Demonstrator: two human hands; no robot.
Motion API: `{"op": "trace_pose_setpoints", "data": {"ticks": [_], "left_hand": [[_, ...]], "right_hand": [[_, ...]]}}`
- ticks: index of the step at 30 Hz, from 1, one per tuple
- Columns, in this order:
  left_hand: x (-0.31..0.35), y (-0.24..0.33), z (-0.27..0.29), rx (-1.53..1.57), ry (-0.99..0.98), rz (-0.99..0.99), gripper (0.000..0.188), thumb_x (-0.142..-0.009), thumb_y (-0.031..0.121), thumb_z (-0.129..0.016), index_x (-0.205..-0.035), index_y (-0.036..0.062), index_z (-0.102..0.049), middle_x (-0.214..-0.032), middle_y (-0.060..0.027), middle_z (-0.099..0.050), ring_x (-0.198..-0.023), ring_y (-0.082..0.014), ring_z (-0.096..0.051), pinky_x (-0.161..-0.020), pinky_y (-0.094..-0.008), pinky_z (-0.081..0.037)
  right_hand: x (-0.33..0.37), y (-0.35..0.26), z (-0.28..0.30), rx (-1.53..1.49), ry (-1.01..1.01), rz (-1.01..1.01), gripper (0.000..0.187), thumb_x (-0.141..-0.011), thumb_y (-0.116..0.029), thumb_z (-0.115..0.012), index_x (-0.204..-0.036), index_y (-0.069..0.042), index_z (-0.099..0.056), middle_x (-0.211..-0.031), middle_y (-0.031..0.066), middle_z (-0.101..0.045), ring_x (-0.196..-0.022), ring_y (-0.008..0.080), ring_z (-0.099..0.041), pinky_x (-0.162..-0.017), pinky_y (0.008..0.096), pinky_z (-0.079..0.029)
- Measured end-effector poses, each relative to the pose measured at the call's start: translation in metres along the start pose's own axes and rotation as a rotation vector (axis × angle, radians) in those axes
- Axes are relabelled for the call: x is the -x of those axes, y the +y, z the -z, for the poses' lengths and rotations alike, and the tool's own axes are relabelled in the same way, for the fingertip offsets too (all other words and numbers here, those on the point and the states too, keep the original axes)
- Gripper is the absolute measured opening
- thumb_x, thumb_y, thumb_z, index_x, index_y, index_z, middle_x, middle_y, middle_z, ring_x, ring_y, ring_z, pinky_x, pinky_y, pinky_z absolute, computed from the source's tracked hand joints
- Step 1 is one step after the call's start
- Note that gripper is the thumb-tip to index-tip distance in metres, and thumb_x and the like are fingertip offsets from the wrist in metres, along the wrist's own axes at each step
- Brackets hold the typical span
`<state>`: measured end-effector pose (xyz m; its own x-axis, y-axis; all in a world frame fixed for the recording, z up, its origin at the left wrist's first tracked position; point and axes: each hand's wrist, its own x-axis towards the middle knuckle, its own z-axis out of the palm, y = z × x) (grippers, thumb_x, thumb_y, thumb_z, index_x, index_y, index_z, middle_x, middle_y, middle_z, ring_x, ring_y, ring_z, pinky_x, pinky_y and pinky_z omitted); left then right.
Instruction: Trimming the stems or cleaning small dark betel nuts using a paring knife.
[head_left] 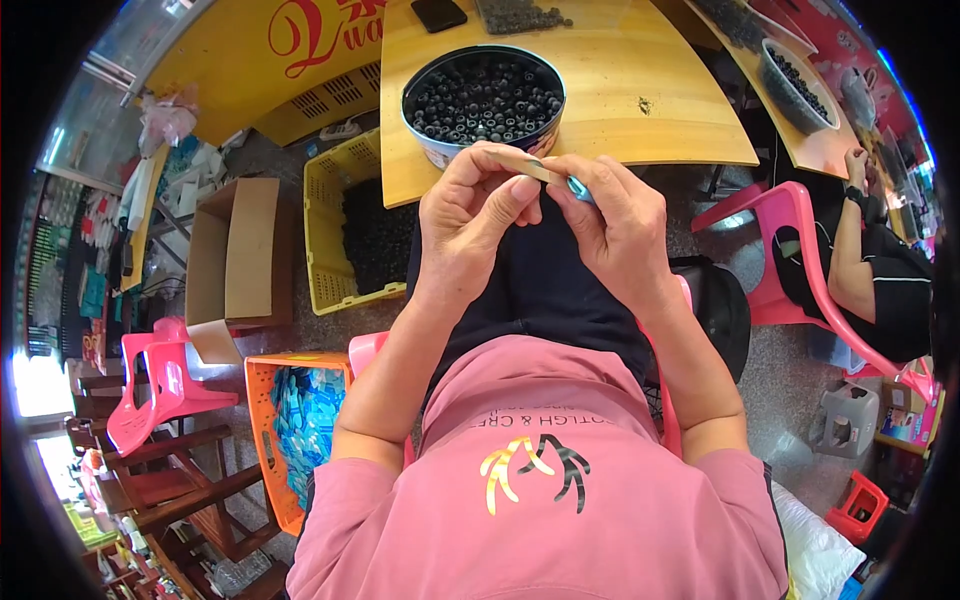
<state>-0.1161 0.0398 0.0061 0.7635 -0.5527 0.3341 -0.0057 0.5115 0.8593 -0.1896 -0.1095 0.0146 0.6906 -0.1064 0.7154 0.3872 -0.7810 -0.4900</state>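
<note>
Both my hands are raised close together in front of the round tin point(440, 155), which is full of small black ring-like parts point(485, 95). My left hand point(478, 218) is closed, thumb and fingers pinched round something too small to make out. In my right hand point(622, 222), a small light-blue piece point(579, 189) shows between thumb and fingers. The fingertips of the two hands nearly meet, and what lies between them is partly hidden.
The tin stands on a wooden table point(650, 110). Left of my legs are a yellow crate point(322, 230) of black parts, a cardboard box point(250, 250) and an orange crate point(262, 420) of blue pieces. At right, another person's arm point(850, 260) shows beside a pink chair point(785, 215).
</note>
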Motion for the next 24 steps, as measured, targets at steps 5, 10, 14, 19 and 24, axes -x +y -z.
{"op": "trace_pose_setpoints", "data": {"ticks": [5,10,14,19,24], "left_hand": [[0.012,0.012,-0.007,-0.053,-0.065,-0.015,0.014,-0.091,0.005,-0.064,-0.103,-0.0011,-0.06,-0.089,-0.0049,-0.062,-0.07,-0.0099,-0.06,-0.063,-0.0203,-0.045],[0.01,-0.001,0.004,-0.061,0.013,0.056,0.015,-0.089,0.003,-0.066,-0.103,-0.0016,-0.062,-0.095,-0.0033,-0.059,-0.075,-0.0085,-0.059,-0.066,-0.0193,-0.045],[0.01,-0.008,0.008,-0.122,0.006,-0.053,0.018,-0.086,-0.003,-0.067,-0.103,-0.0005,-0.062,-0.105,-0.002,-0.054,-0.085,-0.0059,-0.055,-0.07,-0.0186,-0.046],[0.016,-0.01,0.014,-0.088,0.016,-0.134,0.019,-0.085,-0.001,-0.068,-0.104,0.0005,-0.064,-0.102,-0.007,-0.056,-0.078,-0.012,-0.058,-0.064,-0.0218,-0.046],[0.021,-0.001,0.025,-0.097,-0.001,-0.156,0.018,-0.085,-0.003,-0.067,-0.103,-0.0005,-0.062,-0.103,-0.0078,-0.056,-0.079,-0.0115,-0.059,-0.067,-0.0215,-0.048]], "right_hand": [[0.007,0.035,-0.01,0.105,0.059,-0.085,0.015,-0.089,-0.013,-0.066,-0.099,-0.002,-0.066,-0.077,0.0126,-0.062,-0.064,0.0246,-0.06,-0.059,0.0314,-0.048],[0.003,0.004,-0.003,-0.577,-0.035,-0.519,0.023,-0.096,-0.023,-0.061,-0.098,-0.001,-0.067,-0.077,0.001,-0.061,-0.074,0.0058,-0.054,-0.066,0.0205,-0.043],[0.002,-0.012,-0.011,-0.908,-0.032,-0.573,0.025,-0.095,-0.025,-0.062,-0.1,-0.001,-0.065,-0.08,-0.0022,-0.061,-0.072,0.0024,-0.05,-0.064,0.0166,-0.039],[-0.002,-0.019,-0.01,-1.108,-0.139,-0.736,0.023,-0.093,-0.025,-0.065,-0.099,-0.003,-0.064,-0.081,0.0009,-0.064,-0.059,0.0027,-0.045,-0.052,0.0177,-0.034],[-0.002,-0.026,-0.018,-1.288,-0.188,-0.814,0.021,-0.094,-0.024,-0.064,-0.098,-0.003,-0.064,-0.079,0.001,-0.063,-0.059,0.0032,-0.045,-0.052,0.0183,-0.034]]}}
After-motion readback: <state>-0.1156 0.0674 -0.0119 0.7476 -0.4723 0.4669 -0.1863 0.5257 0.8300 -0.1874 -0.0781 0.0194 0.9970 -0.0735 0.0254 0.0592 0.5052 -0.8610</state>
